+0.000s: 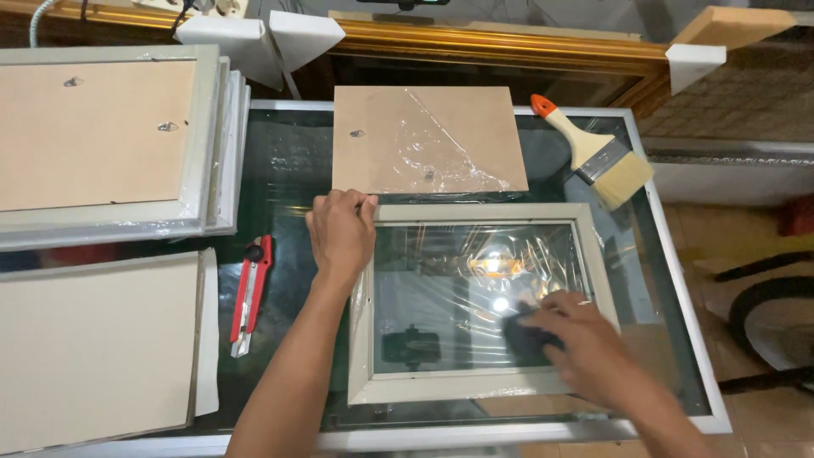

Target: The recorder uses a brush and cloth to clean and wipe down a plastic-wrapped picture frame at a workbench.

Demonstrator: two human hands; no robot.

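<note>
A pale grey picture frame (593, 263) with a glass pane lies flat on a glass-topped table (674, 263), loose clear film around it. My left hand (342, 231) grips the frame's top left corner. My right hand (577, 339) presses a dark cloth (524, 335) onto the glass near the lower right. A brown backing board (428, 140) with clear film on it lies just beyond the frame.
A paintbrush (598, 157) with an orange handle tip lies at the back right. A red utility knife (251, 293) rests left of the frame. Stacked frames (110, 140) and boards (97, 348) fill the left side. A gold frame (500, 42) stands behind.
</note>
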